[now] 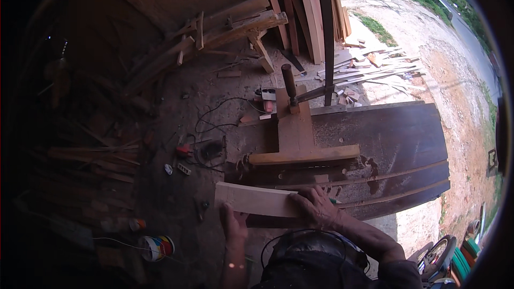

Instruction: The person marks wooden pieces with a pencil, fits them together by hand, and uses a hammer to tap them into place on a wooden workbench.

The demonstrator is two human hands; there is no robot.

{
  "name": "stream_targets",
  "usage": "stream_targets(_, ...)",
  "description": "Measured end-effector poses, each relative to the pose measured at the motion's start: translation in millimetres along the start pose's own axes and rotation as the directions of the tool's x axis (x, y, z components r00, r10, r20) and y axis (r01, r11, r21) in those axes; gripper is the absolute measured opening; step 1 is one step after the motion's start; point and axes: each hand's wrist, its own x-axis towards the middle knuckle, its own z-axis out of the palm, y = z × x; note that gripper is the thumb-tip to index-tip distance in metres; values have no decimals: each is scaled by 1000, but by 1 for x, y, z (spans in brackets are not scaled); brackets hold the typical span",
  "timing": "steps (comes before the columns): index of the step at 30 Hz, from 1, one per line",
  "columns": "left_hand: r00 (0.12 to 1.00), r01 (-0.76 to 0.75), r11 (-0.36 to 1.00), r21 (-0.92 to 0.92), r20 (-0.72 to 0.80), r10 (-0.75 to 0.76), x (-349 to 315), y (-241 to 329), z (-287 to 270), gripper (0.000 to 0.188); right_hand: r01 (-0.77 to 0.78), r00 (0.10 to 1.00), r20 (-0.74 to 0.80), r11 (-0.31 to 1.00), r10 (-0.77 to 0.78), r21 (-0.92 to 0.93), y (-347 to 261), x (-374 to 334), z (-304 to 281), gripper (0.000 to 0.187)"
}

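A short, pale wooden board lies across in front of my body, at the near edge of the dark workbench. My left hand grips it from below near its left end. Over its right end my right hand is closed, the fingers curled onto the top face. A small green thing shows beside the right hand, too little to make out. Beyond the board, a T-shaped wooden piece rests on the bench, with a round wooden handle standing at its far end.
Left of the bench, a power strip, a red tool and cables lie on the floor. A paint bucket stands at lower left. Offcuts and leaning planks are at the back. A wheel shows at lower right.
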Motion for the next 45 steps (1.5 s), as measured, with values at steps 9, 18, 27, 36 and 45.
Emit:
stream_targets(9, 937, 11, 687, 727, 233, -261, 53, 44, 27, 33, -125, 992, -28, 992, 124, -33, 34, 2, 5, 67)
stream_targets(18, 808, -424, 497, 757, 564, -171, 107, 28, 78, 30, -428, 810, -417, 902, 412, 61, 77, -63, -33, 67)
stream_targets(27, 897, -441, 288, 850, 419, 140, 85, -29, 115, 51, -577, 632, -527, 799, 568, 169, 116, -96, -39, 61)
stream_targets(36, 856, -507, 41, 861, 497, 144, 102, -73, 62, 80, -611, 574, -540, 761, 616, 218, 123, -90, -36, 59)
stream_targets(45, 679, -648, -451, 613, 734, 23, 114, -78, 58, 87, -652, 573, -511, 734, 641, 191, 129, -90, -33, 58)
